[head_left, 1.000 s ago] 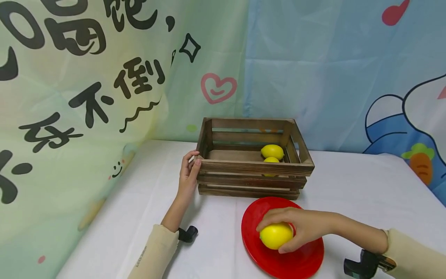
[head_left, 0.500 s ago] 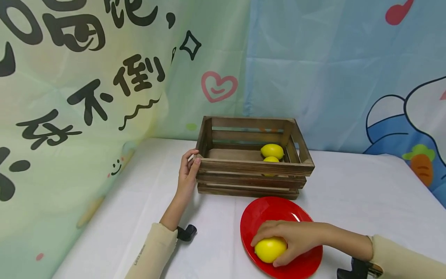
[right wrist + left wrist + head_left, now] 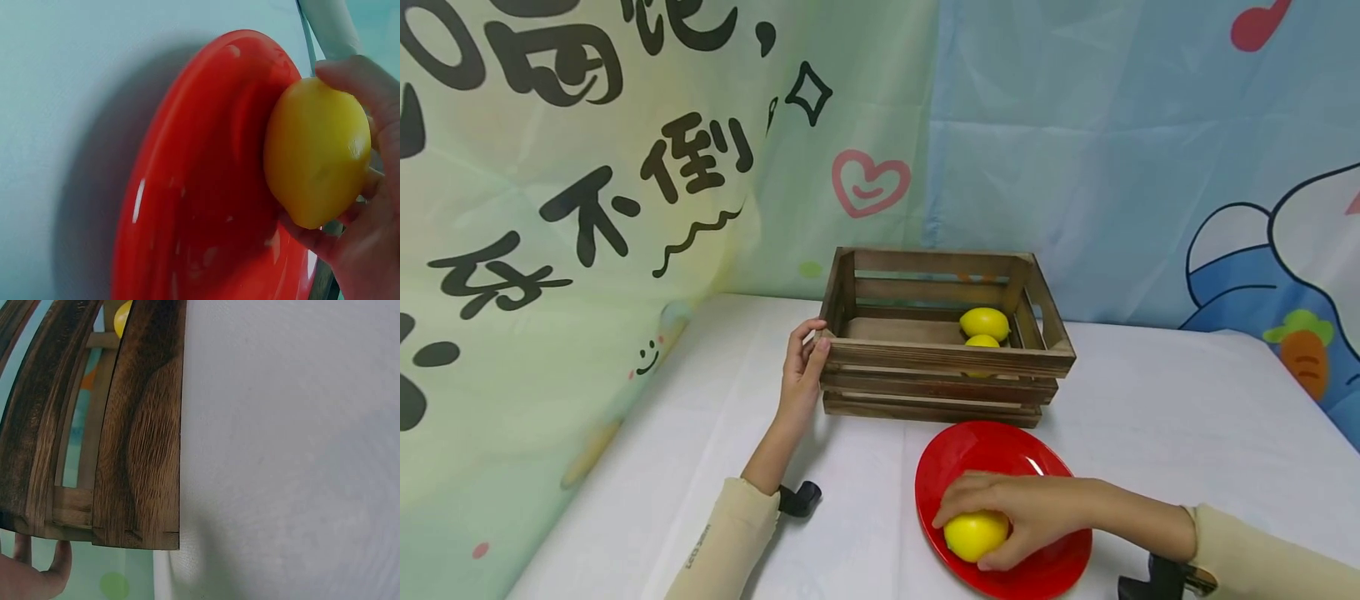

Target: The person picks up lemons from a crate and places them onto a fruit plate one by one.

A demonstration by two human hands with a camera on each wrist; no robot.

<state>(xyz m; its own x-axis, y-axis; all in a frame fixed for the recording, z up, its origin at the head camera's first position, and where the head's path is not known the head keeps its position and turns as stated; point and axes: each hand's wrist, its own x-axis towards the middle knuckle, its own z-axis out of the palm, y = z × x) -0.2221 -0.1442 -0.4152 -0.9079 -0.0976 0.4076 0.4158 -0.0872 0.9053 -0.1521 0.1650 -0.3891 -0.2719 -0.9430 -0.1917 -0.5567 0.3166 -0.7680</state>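
Note:
My right hand (image 3: 1011,508) holds a yellow lemon (image 3: 974,536) between fingers and thumb, low over the red plate (image 3: 934,467). In the right wrist view the lemon (image 3: 317,153) lies in the grasp, close against the inside of the plate (image 3: 150,187). My left hand (image 3: 802,371) grips the left end of a brown slatted wooden crate (image 3: 940,357), thumb at the front corner and fingers round the side. In the left wrist view only a few fingers of that hand (image 3: 37,572) show, at the end of the crate (image 3: 147,444).
Inside the crate, at its right end, lie two more lemons, one at the back (image 3: 985,323) and one partly hidden by the front slats (image 3: 982,341). A white cloth (image 3: 1165,417) covers the table. Printed fabric (image 3: 1045,142) hangs behind and to the left.
My right hand has moved toward the near side of the plate and slightly left, with the lemon in its grasp. The left hand keeps its grip on the crate.

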